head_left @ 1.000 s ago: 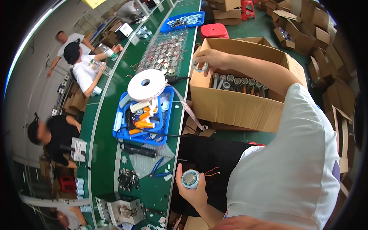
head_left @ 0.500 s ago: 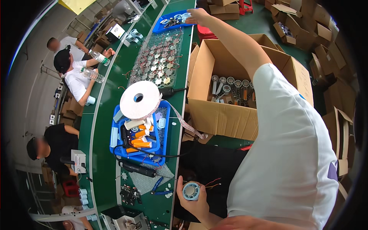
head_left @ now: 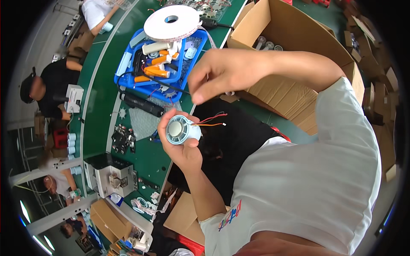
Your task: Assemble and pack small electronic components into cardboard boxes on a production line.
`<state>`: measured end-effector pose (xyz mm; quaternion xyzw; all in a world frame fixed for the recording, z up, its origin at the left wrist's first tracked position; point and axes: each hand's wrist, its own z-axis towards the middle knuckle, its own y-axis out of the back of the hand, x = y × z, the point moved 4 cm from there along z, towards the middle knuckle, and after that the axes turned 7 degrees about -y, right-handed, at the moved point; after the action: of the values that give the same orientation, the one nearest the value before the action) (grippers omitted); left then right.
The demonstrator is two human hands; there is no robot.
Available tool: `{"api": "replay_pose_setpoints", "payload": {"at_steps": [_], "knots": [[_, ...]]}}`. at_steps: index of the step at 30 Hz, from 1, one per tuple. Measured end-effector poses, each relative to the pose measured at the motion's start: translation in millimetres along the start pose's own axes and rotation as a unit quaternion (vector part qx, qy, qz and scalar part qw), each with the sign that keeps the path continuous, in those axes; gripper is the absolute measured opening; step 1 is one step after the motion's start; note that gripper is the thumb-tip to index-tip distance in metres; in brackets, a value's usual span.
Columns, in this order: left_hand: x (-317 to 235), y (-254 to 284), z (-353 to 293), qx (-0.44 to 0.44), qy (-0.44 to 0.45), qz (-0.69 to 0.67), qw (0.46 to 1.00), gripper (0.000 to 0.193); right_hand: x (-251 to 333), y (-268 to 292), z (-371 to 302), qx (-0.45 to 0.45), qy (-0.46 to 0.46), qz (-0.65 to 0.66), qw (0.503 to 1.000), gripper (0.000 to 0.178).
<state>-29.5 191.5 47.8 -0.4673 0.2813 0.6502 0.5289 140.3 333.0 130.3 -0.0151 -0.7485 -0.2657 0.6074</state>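
Note:
My left hand wraps around a light-blue round housing with a spoked face and a pale disc in its centre. Red and orange wires trail from its side, the orange one ending in a small white plug. Just beyond it, my right hand hangs in the air with thumb and fingers curled together in a pinch. Whatever lies between those fingertips is hidden. A black electric screwdriver rests on the bench beside the left hand, on bubble wrap.
Nested blue trays hold orange cylinders and white parts, beneath a white tape reel. Circuit boards and a white box lie nearer. A large carton stands right. Co-workers sit across the bench.
My right hand has come back from the far blue tray to just above my left hand. The light-blue housing is now raised and nearer to me, and the whole view has shifted.

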Motion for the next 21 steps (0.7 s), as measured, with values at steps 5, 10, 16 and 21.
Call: {"api": "replay_pose_setpoints", "payload": {"at_steps": [5, 10, 16, 21], "knots": [[-10.6, 21.0, -18.3, -0.052, -0.061, 0.081, 0.993, 0.091, 11.9, -63.5, 22.8, 0.022, 0.063, -0.011, 0.998, 0.011], [-22.6, 38.6, -29.6, -0.059, -0.072, 0.115, 0.989, 0.082, 20.4, -84.4, 35.5, -0.014, 0.16, -0.05, 0.986, 0.009], [-22.1, 42.6, -33.1, -0.046, 0.004, 0.053, 0.998, 0.072, 30.1, -88.1, 35.1, -0.086, 0.287, -0.17, 0.939, 0.008], [-17.2, 55.8, -42.9, -0.04, 0.063, 0.031, 0.997, 0.053, 49.5, -43.5, 20.3, -0.192, 0.322, -0.215, 0.902, 0.006]]}}
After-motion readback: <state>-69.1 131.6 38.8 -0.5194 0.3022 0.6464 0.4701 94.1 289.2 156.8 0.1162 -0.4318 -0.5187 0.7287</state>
